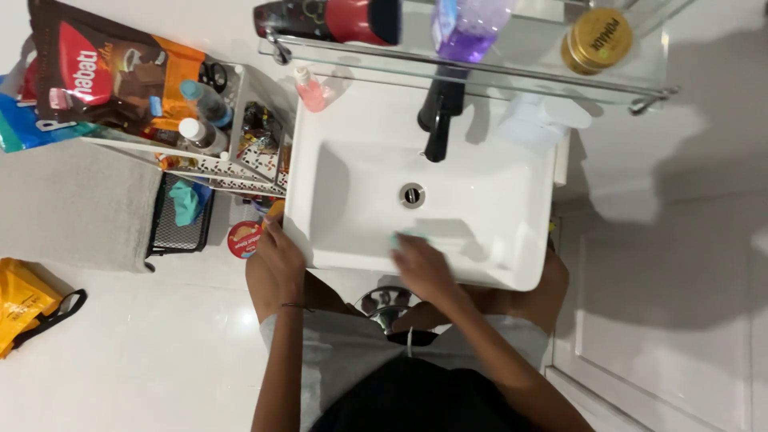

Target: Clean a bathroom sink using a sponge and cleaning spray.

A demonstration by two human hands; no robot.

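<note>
A white rectangular sink (pixel 496 264) with a black faucet (pixel 441 112) and a round metal drain (pixel 412 194) lies below me. My right hand (pixel 422 264) presses a small teal cloth (pixel 406 237) against the basin's near inner wall; the hand covers most of the cloth. My left hand (pixel 279 258) rests on the sink's left near corner, fingers curled over the rim, holding nothing else.
A glass shelf (pixel 528 56) above the faucet carries bottles and a gold-lidded jar (pixel 596 40). A small pink bottle (pixel 310 89) stands on the sink's back corner. A white rack (pixel 232 160) with bottles and snack bags stands left, beside a grey towel (pixel 76 204). A yellow bag (pixel 24 300) lies on the floor.
</note>
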